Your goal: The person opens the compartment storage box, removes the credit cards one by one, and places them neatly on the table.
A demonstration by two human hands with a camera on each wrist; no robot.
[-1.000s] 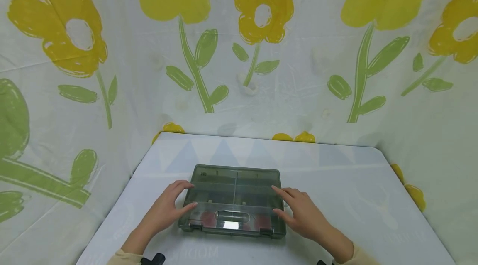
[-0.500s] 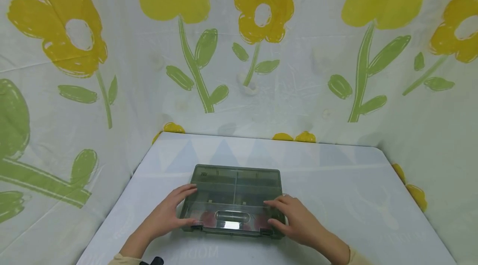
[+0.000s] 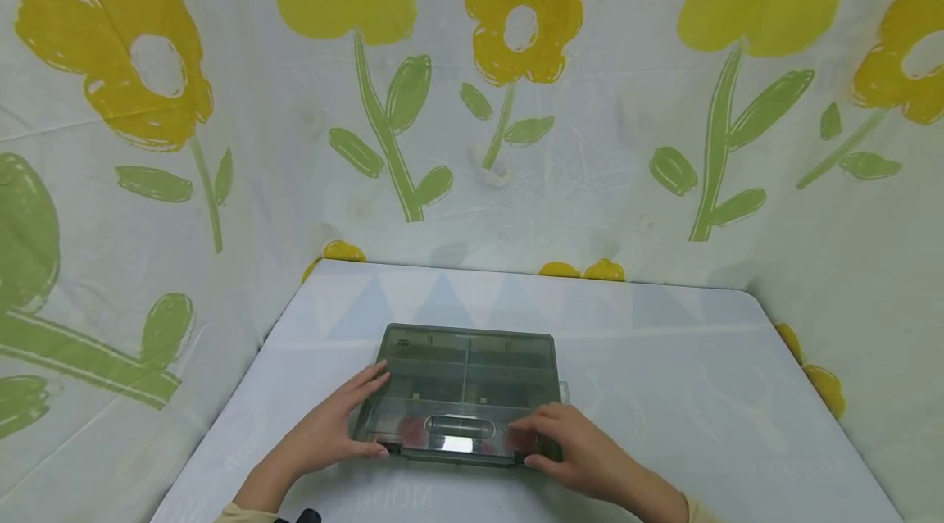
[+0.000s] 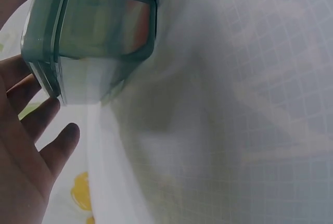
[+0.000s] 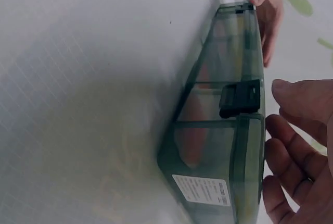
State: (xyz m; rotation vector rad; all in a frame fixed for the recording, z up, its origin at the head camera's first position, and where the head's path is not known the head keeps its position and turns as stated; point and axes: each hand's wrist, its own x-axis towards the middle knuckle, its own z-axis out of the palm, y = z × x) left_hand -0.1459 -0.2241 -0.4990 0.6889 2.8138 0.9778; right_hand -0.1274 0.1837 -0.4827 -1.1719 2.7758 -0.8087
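A closed, see-through dark green storage box (image 3: 501, 379) lies on the table with its front edge towards me. Reddish contents (image 3: 410, 429) show blurrily through its front part. My left hand (image 3: 324, 429) is at the box's left side, fingers spread along the lid edge and thumb near the left front latch. My right hand (image 3: 578, 447) is over the front right corner, with fingertips on or just above the lid. In the right wrist view, the right thumb (image 5: 304, 99) is close beside a black latch (image 5: 242, 98), loosely bent fingers along the lid.
The white table (image 3: 701, 392) carries pale printed shapes and lettering. A flower-patterned cloth (image 3: 590, 113) rises behind it and at both sides. On the box's side is a white printed label (image 5: 202, 190).
My right hand has slid towards me, from the box's right side to the front right latch. My left hand's thumb has come down to the front left corner. The box stays in place.
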